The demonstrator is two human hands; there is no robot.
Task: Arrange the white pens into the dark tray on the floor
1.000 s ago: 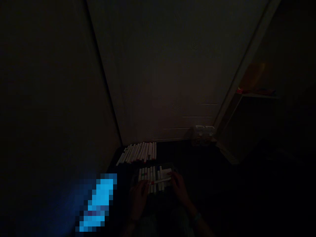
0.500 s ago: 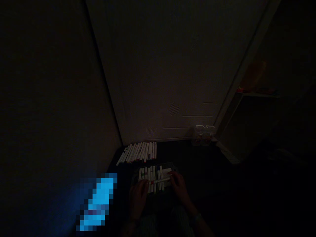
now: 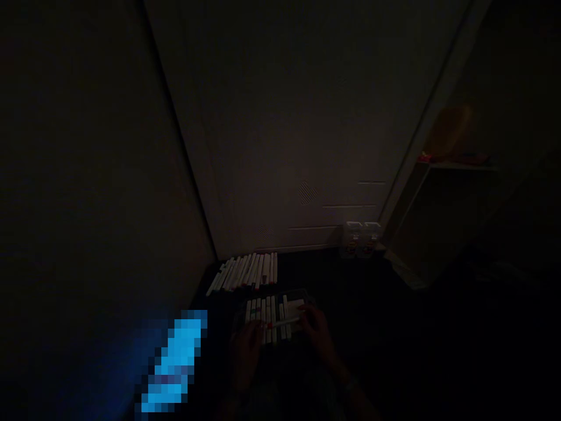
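A white marker (image 3: 286, 321) with a red band lies nearly level between my two hands, above a clear case (image 3: 302, 291). My right hand (image 3: 319, 333) pinches its right end. The fingers of my left hand (image 3: 248, 348) are closed on the other end, near the red band. Beneath the held marker, several white markers (image 3: 268, 307) stand side by side in the case, with a gap between two groups. A pale patch shows in the case by my right fingertips. The dim light hides finer finger detail.
Beyond the case, a row of white markers (image 3: 248, 272) lies on the dark surface against the wall. Two clear boxes with handles (image 3: 360, 240) stand at the back right. A shelf unit (image 3: 460, 166) rises at the right. A pixelated bright blue patch (image 3: 177, 356) glows at the left.
The held marker and both hands stay in almost the same place. The view has shifted very slightly.
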